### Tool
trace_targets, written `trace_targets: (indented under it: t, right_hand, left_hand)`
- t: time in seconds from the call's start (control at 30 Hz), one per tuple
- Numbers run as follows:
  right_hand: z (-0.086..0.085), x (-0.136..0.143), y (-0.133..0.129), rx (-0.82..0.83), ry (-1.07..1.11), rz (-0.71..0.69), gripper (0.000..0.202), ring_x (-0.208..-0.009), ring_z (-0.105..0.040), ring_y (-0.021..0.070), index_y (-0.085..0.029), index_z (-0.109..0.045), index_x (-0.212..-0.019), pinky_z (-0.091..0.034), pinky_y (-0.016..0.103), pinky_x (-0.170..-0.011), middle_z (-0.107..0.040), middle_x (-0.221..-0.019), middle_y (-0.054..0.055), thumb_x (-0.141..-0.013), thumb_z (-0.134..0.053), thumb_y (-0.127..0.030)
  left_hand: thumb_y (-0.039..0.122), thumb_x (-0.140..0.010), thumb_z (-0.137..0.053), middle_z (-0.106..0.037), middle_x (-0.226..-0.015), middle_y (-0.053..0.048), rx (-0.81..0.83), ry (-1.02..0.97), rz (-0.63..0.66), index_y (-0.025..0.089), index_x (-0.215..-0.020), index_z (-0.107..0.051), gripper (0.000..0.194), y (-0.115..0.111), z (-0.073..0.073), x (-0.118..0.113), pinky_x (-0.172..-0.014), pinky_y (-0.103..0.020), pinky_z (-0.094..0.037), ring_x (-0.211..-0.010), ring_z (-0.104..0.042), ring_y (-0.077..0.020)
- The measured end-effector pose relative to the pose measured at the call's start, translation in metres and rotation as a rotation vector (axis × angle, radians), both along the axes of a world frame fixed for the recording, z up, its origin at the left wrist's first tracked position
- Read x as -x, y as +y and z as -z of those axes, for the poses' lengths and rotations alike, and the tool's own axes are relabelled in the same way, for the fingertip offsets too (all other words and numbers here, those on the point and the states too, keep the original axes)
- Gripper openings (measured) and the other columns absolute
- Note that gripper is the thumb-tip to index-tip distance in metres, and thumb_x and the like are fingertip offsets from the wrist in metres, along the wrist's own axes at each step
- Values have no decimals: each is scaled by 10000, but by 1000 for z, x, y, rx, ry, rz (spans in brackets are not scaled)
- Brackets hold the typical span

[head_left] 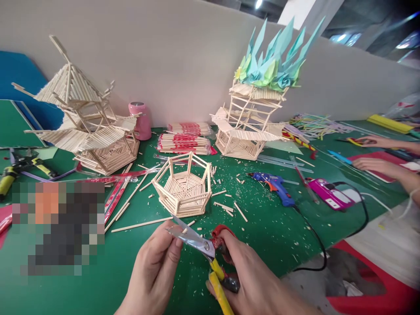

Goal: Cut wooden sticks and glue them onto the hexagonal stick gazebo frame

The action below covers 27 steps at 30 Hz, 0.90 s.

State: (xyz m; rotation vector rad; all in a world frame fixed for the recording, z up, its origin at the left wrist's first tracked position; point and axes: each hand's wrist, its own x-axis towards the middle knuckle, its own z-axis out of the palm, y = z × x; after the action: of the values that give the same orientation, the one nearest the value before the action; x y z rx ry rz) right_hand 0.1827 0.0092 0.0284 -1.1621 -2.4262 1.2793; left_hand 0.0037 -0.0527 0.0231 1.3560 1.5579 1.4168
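My right hand (251, 267) is wrapped round the handles of a pair of scissors (195, 240), whose grips are red, yellow and black. The blades point left and stand slightly apart. Fingers pinched together, my left hand (155, 262) meets the blade tips. A short piece of pale wooden stick (185, 230) shows between the blades by my left fingertips; the rest of it is hidden. Just beyond both hands, a small open frame of wooden sticks (187, 190) with a polygonal base sits on the green table (131, 271).
Stick pagoda models (87, 127) (251, 122) stand at the back, the right one topped with blue paper. Stick packs (183, 143) lie between them. A blue glue gun (277, 186), a pink power strip (333, 194) and another person's hands (377, 164) are at right.
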Motion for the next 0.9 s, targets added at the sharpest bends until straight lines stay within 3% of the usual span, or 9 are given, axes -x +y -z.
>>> trace_targets:
  t: [0.27, 0.47, 0.7, 0.9]
  right_hand:
    - [3, 3, -3, 41, 32, 7, 299, -610, -516, 132, -216, -364, -823, -402, 227, -520, -551, -726, 1, -614, -567, -149]
    - [7, 1, -3, -9, -19, -1, 274, -588, -512, 141, -217, -347, -833, -396, 242, -504, -532, -686, -8, -643, -543, -191]
    - [15, 1, 7, -297, -266, 63, 276, -654, -584, 214, -217, -336, -804, -399, 296, -534, -576, -739, 49, -691, -550, -348]
    - [25, -1, 10, -648, -297, 61, 274, -651, -596, 218, -209, -381, -829, -418, 303, -538, -565, -709, 31, -661, -572, -311]
  left_hand:
    - [182, -826, -512, -536, -627, -4, -32, 97, -34, 205, -633, -570, 202, 1, -3, -6, -529, -209, -354, -568, -440, -140]
    - [212, -823, -530, -550, -652, -4, 9, -3, -25, 199, -659, -601, 179, 1, 3, -4, -553, -205, -361, -585, -451, -137]
    - [413, -791, -576, -567, -687, -3, 255, -426, -9, 178, -753, -652, 249, 0, 8, -4, -616, -220, -375, -671, -463, -149]
    - [528, -691, -641, -512, -554, 7, 423, -485, -178, 136, -599, -624, 403, 5, 12, -11, -519, -229, -299, -551, -374, -115]
